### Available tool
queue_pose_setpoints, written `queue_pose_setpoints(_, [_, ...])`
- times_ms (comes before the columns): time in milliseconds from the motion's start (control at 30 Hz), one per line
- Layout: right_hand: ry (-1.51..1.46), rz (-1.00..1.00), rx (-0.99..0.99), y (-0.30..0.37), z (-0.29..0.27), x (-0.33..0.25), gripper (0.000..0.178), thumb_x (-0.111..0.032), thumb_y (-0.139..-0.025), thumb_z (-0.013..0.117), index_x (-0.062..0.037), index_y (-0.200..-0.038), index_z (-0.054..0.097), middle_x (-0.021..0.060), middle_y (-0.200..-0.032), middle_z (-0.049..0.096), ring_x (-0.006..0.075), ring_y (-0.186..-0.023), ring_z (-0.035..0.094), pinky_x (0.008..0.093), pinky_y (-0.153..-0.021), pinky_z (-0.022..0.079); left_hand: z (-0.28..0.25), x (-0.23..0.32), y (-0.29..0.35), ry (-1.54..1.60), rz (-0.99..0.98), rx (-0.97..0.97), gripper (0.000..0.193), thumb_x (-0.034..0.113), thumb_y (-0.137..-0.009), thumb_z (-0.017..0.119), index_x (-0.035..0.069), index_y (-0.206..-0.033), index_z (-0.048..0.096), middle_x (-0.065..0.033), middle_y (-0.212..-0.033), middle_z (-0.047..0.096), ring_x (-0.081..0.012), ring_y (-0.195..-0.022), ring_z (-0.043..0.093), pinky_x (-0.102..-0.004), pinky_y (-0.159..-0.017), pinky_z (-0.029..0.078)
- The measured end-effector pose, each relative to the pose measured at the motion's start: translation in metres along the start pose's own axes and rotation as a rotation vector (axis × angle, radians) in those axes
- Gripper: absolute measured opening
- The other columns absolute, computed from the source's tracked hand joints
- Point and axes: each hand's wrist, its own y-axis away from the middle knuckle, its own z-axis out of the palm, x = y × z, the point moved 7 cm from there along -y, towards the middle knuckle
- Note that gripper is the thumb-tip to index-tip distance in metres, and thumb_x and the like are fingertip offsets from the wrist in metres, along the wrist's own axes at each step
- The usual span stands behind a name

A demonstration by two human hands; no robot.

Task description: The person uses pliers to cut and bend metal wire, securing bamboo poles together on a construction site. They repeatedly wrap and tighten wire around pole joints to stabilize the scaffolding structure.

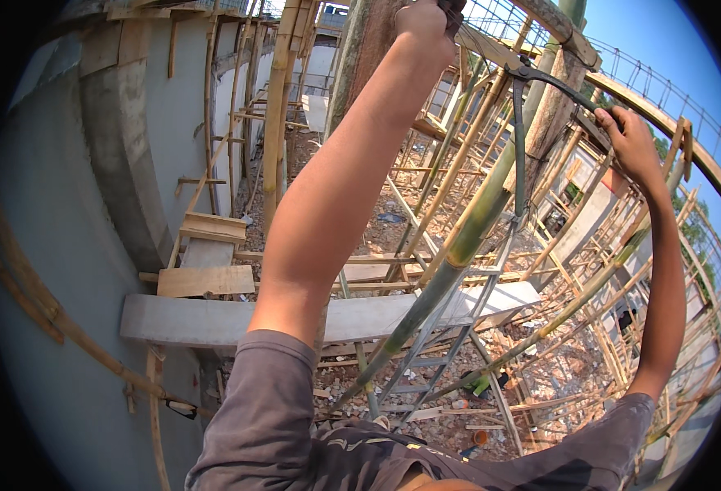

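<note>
My right hand [625, 141], raised at the upper right, is closed around one handle of long dark pincers [552, 79]. Their second handle hangs down free, so the handles are spread wide. The pincers' head lies against the end of a wooden beam [491, 47], beside an upright timber post [553, 106]. Reaching up to the top edge, my left hand [426, 23] is curled closed next to a thick brown post [374, 61]. A dark thing shows at its fingers, too cut off to make out.
Below me stands a metal ladder [450, 348] beside a slanting green bamboo pole [450, 262]. A grey concrete beam [360, 319] crosses behind it. Rubble and bamboo props cover the ground. A grey wall [57, 221] rises at left; rebar cages [671, 86] run along the upper right.
</note>
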Motion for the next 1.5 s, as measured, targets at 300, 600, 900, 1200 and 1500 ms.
queue_pose_setpoints(300, [0.168, -0.079, 0.077, -0.075, -0.012, -0.038, 0.052, -0.051, -0.102, 0.048, -0.0034, -0.114, 0.067, 0.0215, -0.097, 0.071, 0.0396, -0.098, 0.067, 0.0485, -0.083, 0.051, 0.033, 0.012, 0.037, 0.599, -0.322, -0.479, 0.025, 0.024, -0.104, 0.051, 0.006, -0.111, 0.066, -0.0095, -0.101, 0.071, -0.0251, -0.098, 0.065, -0.0465, -0.1, 0.05])
queue_pose_setpoints(600, [0.037, -0.172, 0.031, -0.111, -0.011, -0.078, 0.054, -0.053, -0.102, 0.048, -0.0029, -0.11, 0.067, 0.0172, -0.087, 0.07, 0.0365, -0.089, 0.069, 0.0464, -0.078, 0.052, 0.025, 0.037, 0.156, -1.068, 0.252, 0.039, 0.042, 0.031, -0.103, 0.056, -0.007, -0.119, 0.054, -0.0175, -0.099, 0.064, -0.0253, -0.084, 0.061, -0.0361, -0.079, 0.05])
queue_pose_setpoints(900, [-0.078, -0.315, 0.149, -0.117, 0.007, -0.063, 0.053, -0.052, -0.103, 0.047, -0.0032, -0.113, 0.066, 0.014, -0.086, 0.07, 0.0294, -0.086, 0.07, 0.0417, -0.078, 0.051, 0.002, -0.001, 0.155, -1.054, 0.101, 0.123, 0.044, 0.041, -0.107, 0.044, -0.003, -0.109, 0.054, -0.0129, -0.092, 0.058, -0.0216, -0.083, 0.06, -0.0349, -0.073, 0.049])
queue_pose_setpoints(1200, [-0.225, -0.262, 0.171, -0.106, 0.018, -0.08, 0.051, -0.05, -0.103, 0.05, -0.0037, -0.106, 0.071, 0.0105, -0.084, 0.074, 0.0209, -0.078, 0.07, 0.0372, -0.073, 0.051, 0.043, -0.043, 0.163, -0.084, -0.11, -0.032, 0.04, 0.047, -0.11, 0.031, 0.012, -0.092, 0.036, 0.001, -0.069, 0.035, -0.0088, -0.053, 0.034, -0.025, -0.046, 0.034])
queue_pose_setpoints(1500, [-0.224, -0.173, 0.266, -0.07, -0.002, -0.112, 0.042, -0.04, -0.103, 0.055, -0.0018, -0.103, 0.073, 0.0133, -0.076, 0.072, 0.0252, -0.067, 0.069, 0.037, -0.064, 0.051, 0.062, -0.05, 0.159, 0.08, -0.066, -0.043, 0.042, 0.052, -0.108, 0.029, 0.013, -0.096, 0.037, 0.0021, -0.071, 0.035, -0.0078, -0.053, 0.032, -0.0224, -0.045, 0.031])
